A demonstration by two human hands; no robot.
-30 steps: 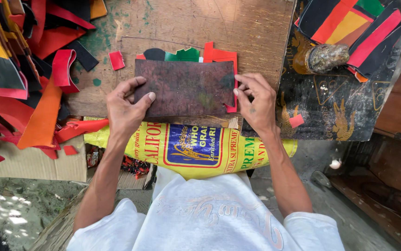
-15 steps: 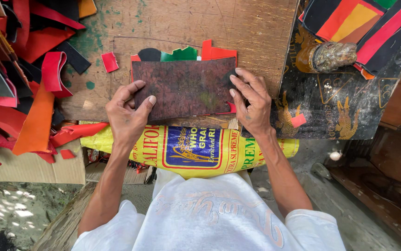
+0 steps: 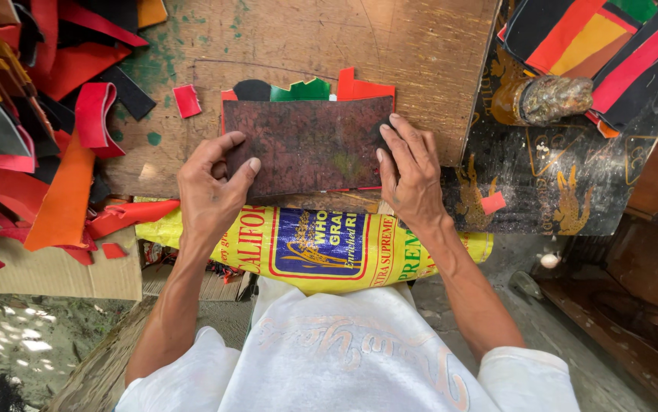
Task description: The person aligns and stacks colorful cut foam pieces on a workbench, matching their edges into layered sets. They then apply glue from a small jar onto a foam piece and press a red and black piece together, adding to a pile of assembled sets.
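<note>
With my left hand [image 3: 211,191] and right hand [image 3: 409,172] spread flat on the ends of the dark sheet [image 3: 310,145] lying on the board [image 3: 306,46], I should press evenly, keeping its edges square over the scraps [image 3: 306,90].

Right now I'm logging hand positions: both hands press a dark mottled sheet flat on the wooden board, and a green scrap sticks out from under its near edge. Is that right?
Not quite. In the head view the left hand and right hand do press the dark mottled sheet on the wooden board, but the green scrap sticks out past its far edge, not the near one.
</note>
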